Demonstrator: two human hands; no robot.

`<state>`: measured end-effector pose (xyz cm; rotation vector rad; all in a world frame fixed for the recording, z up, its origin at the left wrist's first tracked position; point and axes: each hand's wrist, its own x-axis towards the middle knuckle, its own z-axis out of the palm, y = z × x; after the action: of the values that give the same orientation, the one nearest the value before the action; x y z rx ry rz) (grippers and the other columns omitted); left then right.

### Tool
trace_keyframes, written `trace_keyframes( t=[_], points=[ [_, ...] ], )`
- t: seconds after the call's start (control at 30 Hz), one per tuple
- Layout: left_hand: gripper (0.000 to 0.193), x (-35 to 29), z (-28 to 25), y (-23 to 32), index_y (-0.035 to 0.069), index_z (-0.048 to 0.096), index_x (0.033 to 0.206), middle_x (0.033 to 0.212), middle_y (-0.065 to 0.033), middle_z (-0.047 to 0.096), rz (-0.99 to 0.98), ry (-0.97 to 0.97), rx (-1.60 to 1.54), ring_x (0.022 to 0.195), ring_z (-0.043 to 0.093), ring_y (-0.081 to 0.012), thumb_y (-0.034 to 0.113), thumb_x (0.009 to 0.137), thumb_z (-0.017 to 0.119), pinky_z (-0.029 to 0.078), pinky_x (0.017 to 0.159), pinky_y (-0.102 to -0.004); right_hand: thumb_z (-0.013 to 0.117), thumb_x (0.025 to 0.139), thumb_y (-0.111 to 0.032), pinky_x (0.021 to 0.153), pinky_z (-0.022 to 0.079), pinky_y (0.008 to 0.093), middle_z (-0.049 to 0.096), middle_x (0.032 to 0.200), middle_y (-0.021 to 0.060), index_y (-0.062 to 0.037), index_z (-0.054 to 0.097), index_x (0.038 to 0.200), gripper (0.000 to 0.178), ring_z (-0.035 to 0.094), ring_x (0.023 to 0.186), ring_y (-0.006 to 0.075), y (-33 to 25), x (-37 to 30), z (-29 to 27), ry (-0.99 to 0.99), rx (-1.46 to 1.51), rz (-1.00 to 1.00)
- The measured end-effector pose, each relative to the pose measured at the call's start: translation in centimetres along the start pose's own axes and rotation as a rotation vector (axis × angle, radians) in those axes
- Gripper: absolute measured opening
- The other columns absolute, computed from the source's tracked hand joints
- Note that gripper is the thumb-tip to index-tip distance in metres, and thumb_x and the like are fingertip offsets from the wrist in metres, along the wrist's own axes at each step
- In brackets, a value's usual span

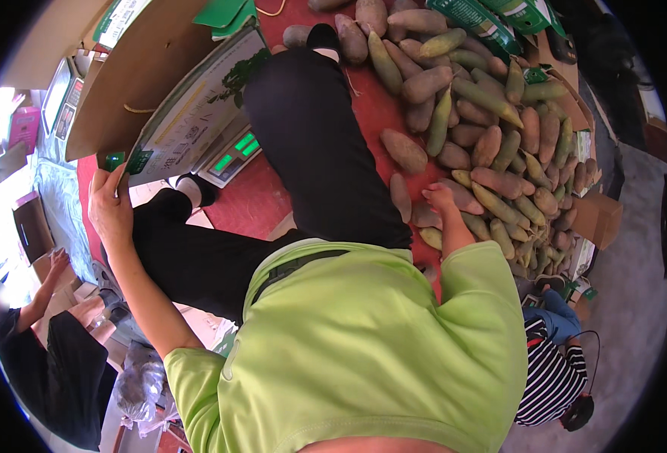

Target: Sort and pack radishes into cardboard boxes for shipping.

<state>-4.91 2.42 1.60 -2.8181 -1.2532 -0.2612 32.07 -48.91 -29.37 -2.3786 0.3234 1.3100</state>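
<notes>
A large cardboard carton (141, 83) with a printed white side stands at the upper left, on or against a scale (232, 160) with a green lit display. My left hand (111, 208) is closed on the carton's near corner, by a small green tab. To the right lies a heap of long radishes, green ones (488, 102) and reddish-brown ones (428, 83). My right hand (441, 198) is at the heap's near left side, fingers curled among reddish radishes. Whatever it may hold is hidden. A single reddish radish (403, 151) lies just beyond it.
Red sheeting (254, 200) lies under the scale and radishes. Green cartons (484, 26) stand behind the heap, and a small brown box (599, 219) at its right. One person (62, 370) is at the lower left; another in stripes (552, 370) is at the lower right.
</notes>
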Motion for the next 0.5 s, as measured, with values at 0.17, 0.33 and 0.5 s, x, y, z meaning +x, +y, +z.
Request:
trace_keyframes(
  t=[0.17, 0.33, 0.5],
  points=[
    [0.019, 0.5, 0.3, 0.4, 0.009, 0.069, 0.098, 0.079, -0.0081, 0.052, 0.009, 0.009, -0.021, 0.078, 0.057, -0.0273, 0.01, 0.08, 0.065, 0.045, 0.068, -0.0376, 0.077, 0.072, -0.025, 0.076, 0.049, 0.0436, 0.061, 0.11, 0.0085, -0.0113, 0.053, 0.122, 0.058, 0.059, 0.098, 0.0261, 2.0, 0.5, 5.6, 0.02, -0.094, -0.095],
    [0.02, 0.2, 0.0, 0.5, 0.014, 0.069, 0.098, 0.078, -0.0073, 0.05, -0.01, -0.007, -0.001, 0.079, 0.058, -0.0269, 0.009, 0.079, 0.065, 0.046, 0.067, -0.0374, 0.081, 0.061, -0.04, 0.101, 0.039, 0.0388, 0.055, 0.125, 0.0197, -0.0038, 0.047, 0.128, 0.083, 0.05, 0.12, 0.0311, -0.4, -0.6, 7.4, 0.079, -0.562, -0.145],
    [0.019, -0.2, -0.6, 0.8, 0.013, 0.069, 0.097, 0.077, -0.0082, 0.049, -0.043, 0.02, -0.005, 0.082, 0.057, -0.027, 0.01, 0.08, 0.063, 0.046, 0.069, -0.038, 0.082, 0.06, -0.039, 0.101, 0.04, 0.0399, 0.054, 0.125, 0.0214, -0.0032, 0.048, 0.126, 0.082, 0.049, 0.121, 0.0329, -1.5, -0.4, 7.7, 0.095, -0.62, -0.127]
  ],
)
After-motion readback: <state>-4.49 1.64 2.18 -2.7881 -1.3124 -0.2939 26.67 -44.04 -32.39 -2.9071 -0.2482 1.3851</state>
